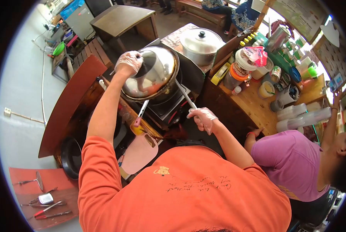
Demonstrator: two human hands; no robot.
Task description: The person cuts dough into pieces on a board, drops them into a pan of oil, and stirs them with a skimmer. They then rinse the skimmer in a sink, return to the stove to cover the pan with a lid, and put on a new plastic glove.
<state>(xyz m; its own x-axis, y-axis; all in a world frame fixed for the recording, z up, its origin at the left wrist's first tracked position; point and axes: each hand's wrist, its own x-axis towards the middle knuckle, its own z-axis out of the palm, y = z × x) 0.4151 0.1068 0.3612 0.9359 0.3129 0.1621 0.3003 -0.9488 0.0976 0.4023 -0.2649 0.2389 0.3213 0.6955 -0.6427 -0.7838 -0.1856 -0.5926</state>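
Note:
My left hand (130,63), in a clear plastic glove, is closed at the top of a shiny metal lid (153,73); the grip under my fingers is hidden. The lid lies over a dark round pan (175,71) on the stove (165,110). Lower right of the pan, my right hand (204,119), also gloved, is wrapped round a long metal handle (186,96) that slants up to the pan's edge. A utensil with a pink handle (138,120) leans below the pan, touched by neither hand.
Behind the stove stands a lidded silver pot (201,46). A co-worker in a purple shirt (293,158) is close on my right, by a wooden counter (246,102) with tubs and cups. A pink cutting board (141,154) and black pan (71,157) lie at lower left.

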